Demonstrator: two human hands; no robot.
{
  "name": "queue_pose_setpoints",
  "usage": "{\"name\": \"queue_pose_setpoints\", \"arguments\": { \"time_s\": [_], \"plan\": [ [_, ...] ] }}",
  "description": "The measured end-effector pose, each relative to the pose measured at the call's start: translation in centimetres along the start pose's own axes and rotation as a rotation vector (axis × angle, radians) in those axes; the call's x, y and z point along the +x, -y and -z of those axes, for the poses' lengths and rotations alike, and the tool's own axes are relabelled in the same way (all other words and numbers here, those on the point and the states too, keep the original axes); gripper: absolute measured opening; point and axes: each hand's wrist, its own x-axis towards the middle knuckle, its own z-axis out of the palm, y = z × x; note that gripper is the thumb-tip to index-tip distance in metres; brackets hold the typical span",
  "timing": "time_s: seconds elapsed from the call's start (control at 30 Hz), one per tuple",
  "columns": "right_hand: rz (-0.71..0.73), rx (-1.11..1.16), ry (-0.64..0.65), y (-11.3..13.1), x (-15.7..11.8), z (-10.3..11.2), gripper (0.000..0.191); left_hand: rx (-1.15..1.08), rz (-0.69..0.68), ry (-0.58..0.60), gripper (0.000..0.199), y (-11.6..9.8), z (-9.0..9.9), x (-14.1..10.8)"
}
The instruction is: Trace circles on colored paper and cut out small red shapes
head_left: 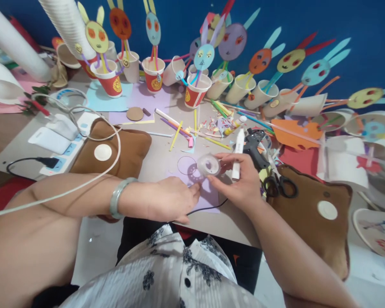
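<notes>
My right hand (240, 182) grips a roll of clear tape (208, 165) between thumb and fingers, just above a sheet of purple paper (208, 199). A white marker (239, 147) is also tucked in that hand, standing upright. On the paper, left of the tape roll, a thin drawn circle (186, 165) shows. My left hand (168, 197), with a jade-green bangle (118, 197) on the wrist, lies palm down on the paper with its fingers extended and nothing visible in it. A black cord (208, 208) runs across the paper between my hands.
Paper cups with rabbit-faced figures (204, 57) line the back. Paper scraps (214, 126) and pens lie mid-table. On the right are a black glue gun (256, 147), scissors (280, 186) and a brown cushion (311, 222). A power strip (64, 156) and cables sit left.
</notes>
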Motion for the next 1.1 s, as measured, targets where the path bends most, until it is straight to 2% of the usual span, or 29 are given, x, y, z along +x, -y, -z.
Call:
{"name": "queue_pose_setpoints", "arguments": {
  "time_s": [0.2, 0.4, 0.67, 0.83, 0.93, 1.1],
  "plan": [
    [0.037, -0.041, 0.051, -0.2, -0.3, 0.2, 0.042, 0.036, -0.005, 0.014, 0.073, -0.1, 0.8, 0.0],
    [0.044, -0.063, 0.071, -0.4, -0.3, 0.2, 0.039, 0.014, -0.014, -0.033, 0.061, -0.1, 1.3, -0.1],
    [0.080, -0.059, -0.047, -0.5, -0.2, -0.5, 0.037, 0.086, -0.023, -0.085, 0.062, 0.2, -0.1, 0.0],
    [0.061, -0.043, 0.018, -0.6, -0.4, -0.4, 0.036, 0.067, -0.023, -0.095, 0.056, 0.5, -1.1, 0.1],
    [0.063, -0.030, 0.044, -0.6, -0.5, -0.5, 0.036, 0.062, 0.001, -0.123, 0.061, 0.8, -1.8, 0.2],
    [0.064, -0.024, 0.020, -0.7, -0.4, -0.4, 0.036, 0.105, -0.002, -0.128, 0.054, 0.8, -1.9, 0.3]
  ]
}}
